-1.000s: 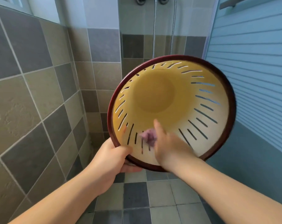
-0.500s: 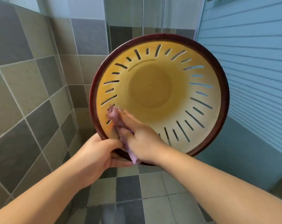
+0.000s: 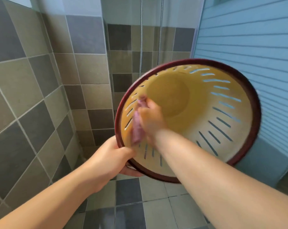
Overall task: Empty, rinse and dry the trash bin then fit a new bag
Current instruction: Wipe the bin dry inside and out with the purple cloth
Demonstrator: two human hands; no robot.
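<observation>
A bathroom wall of grey and beige square tiles (image 3: 32,90) fills the left side and runs back to a corner, where two thin metal shower hoses (image 3: 141,47) hang down behind a glass panel; a pale blue ribbed panel (image 3: 249,38) covers the right side, and a floor of grey and beige tiles (image 3: 128,192) shows below. Held up in the air in front of the blue panel, right of centre, is the round yellow plastic trash bin with a dark red rim (image 3: 197,100), tipped on its side so that its open mouth faces the camera; its solid round bottom shows deep inside and narrow slots ring the inner wall. The left hand (image 3: 110,161) is closed on the lower left part of the red rim, thumb over the inside edge and fingers under the outside. The right forearm reaches into the mouth of the bin, and the right hand (image 3: 150,119) is closed around a small crumpled pink cloth (image 3: 137,128), pressing it against the inner left wall over the slots. The hand, the cloth and the near rim are blurred.
</observation>
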